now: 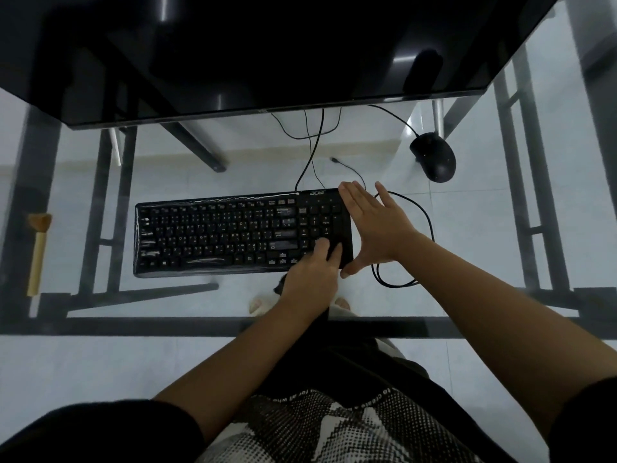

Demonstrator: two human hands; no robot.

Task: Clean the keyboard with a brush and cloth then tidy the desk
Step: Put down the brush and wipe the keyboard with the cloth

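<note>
The keyboard [242, 233] is laid mid-bench [467, 228]. Its right end is framed by the spread, empty right hand [375, 225]; the left hand [312, 269] is pressed fingers-down on its corner. The brush [38, 252] is left far left.

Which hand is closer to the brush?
Left. The left hand rests on the keyboard's right end, and the brush lies far off at the desk's left edge. The right hand is farther right still.
</note>
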